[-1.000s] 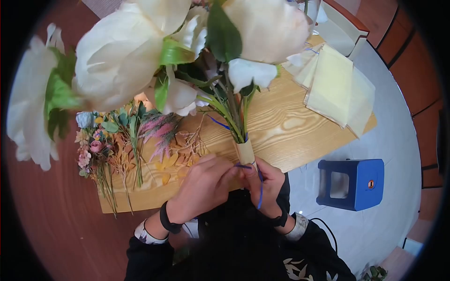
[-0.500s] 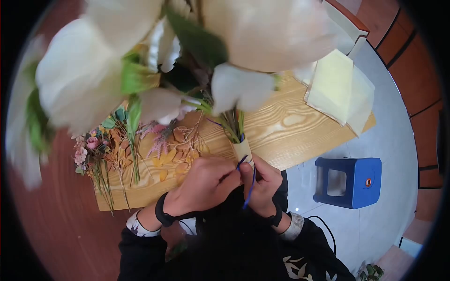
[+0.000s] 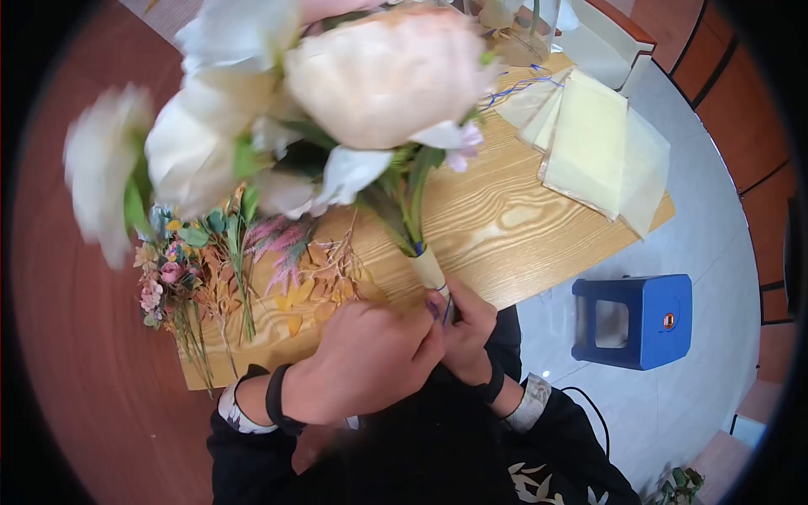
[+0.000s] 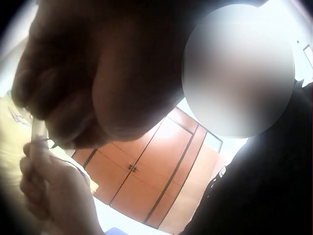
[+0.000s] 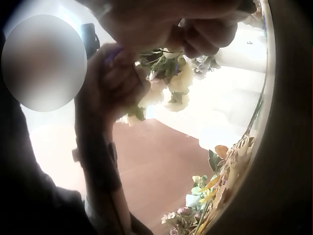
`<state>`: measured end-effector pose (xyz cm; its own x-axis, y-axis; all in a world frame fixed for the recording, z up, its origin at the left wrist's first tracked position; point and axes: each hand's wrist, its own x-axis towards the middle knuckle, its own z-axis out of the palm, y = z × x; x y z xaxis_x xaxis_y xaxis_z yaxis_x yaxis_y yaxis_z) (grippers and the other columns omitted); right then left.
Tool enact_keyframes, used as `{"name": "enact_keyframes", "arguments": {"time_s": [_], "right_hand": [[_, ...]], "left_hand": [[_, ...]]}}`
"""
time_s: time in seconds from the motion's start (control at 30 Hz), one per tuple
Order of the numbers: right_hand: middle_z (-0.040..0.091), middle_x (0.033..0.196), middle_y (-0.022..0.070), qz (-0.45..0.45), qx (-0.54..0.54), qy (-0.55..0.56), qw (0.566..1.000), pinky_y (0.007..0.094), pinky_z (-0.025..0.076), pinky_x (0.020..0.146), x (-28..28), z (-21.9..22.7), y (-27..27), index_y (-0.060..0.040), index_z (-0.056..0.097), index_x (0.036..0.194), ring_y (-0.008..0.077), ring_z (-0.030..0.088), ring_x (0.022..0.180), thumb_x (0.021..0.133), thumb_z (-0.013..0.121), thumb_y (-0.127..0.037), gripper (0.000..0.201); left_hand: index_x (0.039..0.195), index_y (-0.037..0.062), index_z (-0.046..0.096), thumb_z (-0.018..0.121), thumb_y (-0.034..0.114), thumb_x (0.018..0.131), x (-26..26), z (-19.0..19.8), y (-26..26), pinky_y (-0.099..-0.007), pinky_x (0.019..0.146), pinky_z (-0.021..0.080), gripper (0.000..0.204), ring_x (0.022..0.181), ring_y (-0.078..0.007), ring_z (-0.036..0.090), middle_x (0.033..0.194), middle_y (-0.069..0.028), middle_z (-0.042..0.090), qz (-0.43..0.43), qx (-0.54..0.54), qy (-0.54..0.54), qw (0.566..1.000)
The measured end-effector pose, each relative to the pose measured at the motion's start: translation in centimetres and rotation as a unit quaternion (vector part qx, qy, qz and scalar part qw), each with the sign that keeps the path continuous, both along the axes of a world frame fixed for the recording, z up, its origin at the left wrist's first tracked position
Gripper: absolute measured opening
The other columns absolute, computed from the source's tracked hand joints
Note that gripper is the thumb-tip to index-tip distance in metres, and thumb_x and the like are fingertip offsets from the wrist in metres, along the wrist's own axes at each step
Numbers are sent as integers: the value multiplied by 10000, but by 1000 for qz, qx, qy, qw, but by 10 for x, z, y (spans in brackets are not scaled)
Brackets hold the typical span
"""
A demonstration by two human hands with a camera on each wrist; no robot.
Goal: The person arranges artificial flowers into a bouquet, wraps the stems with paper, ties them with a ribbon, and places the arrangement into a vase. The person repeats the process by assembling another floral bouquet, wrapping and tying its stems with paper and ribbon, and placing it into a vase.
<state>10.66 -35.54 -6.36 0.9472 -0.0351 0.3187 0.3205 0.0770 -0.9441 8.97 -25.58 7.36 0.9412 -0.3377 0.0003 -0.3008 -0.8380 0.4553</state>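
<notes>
A bouquet of large white and pale pink flowers (image 3: 387, 80) leans away from the body over the table, its green stems gathered at the bottom. Tan paper (image 3: 428, 269) wraps the lower stems. My right hand (image 3: 468, 330) grips this wrapped handle, thumb along its front. At the handle's side my left hand (image 3: 362, 358) has its fingers curled and pinches a thin blue tie (image 3: 435, 310), mostly hidden by the fingers. In the left wrist view, the left hand (image 4: 122, 73) looms dark above the right hand (image 4: 66, 188) on the handle.
Loose flower stems (image 3: 172, 273), a pink spray (image 3: 282, 244) and orange leaves (image 3: 324, 282) lie along the left of the wooden table (image 3: 513, 227). Pale yellow wrapping sheets (image 3: 585, 147) lie at the right, near blue ties (image 3: 518, 84). A blue stool (image 3: 665, 320) stands on the floor.
The bouquet's head swung left and closer to the camera, then back away. My left hand has turned over and closed in against the handle, so less blue tie shows. My right hand keeps its grip.
</notes>
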Motion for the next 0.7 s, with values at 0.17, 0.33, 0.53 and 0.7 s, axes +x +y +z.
{"name": "enact_keyframes", "arguments": {"time_s": [0.17, 0.33, 0.53, 0.7], "right_hand": [[545, 605, 85, -39, -32, -177, 983, 234, 414, 492, 2, 15, -2, 33, 606, 830, 137, 527, 538, 775, 571, -30, 90], [541, 614, 69, 29, 57, -91, 994, 221, 385, 469, -8, -6, 3, 33, 602, 838, 117, 502, 515, 818, 557, -95, 138], [536, 626, 44, 111, 197, 37, 973, 200, 342, 434, -12, -34, 11, 34, 596, 850, 87, 464, 481, 883, 536, -194, 237], [459, 548, 5, 238, 294, 246, 893, 191, 215, 385, -9, 23, -13, 16, 537, 684, 38, 334, 427, 904, 510, -162, 285]], "left_hand": [[561, 49, 502, 542, 119, 736, 21, -5, -17, -399, 453, 389, 193, 490, -316, 514, 510, -134, 493, -38, -11, -21, 999], [622, 48, 536, 536, 118, 735, 29, -11, -24, -404, 462, 390, 133, 500, -332, 516, 543, -127, 525, -120, 42, -11, 992], [649, 28, 571, 571, 66, 715, 17, 10, -31, -336, 552, 456, 76, 598, -231, 564, 624, -109, 566, -92, -132, -263, 951], [762, -11, 630, 531, 14, 769, -9, -13, 30, -317, 675, 485, 102, 731, -187, 594, 840, -126, 613, 38, -475, -240, 846]]}}
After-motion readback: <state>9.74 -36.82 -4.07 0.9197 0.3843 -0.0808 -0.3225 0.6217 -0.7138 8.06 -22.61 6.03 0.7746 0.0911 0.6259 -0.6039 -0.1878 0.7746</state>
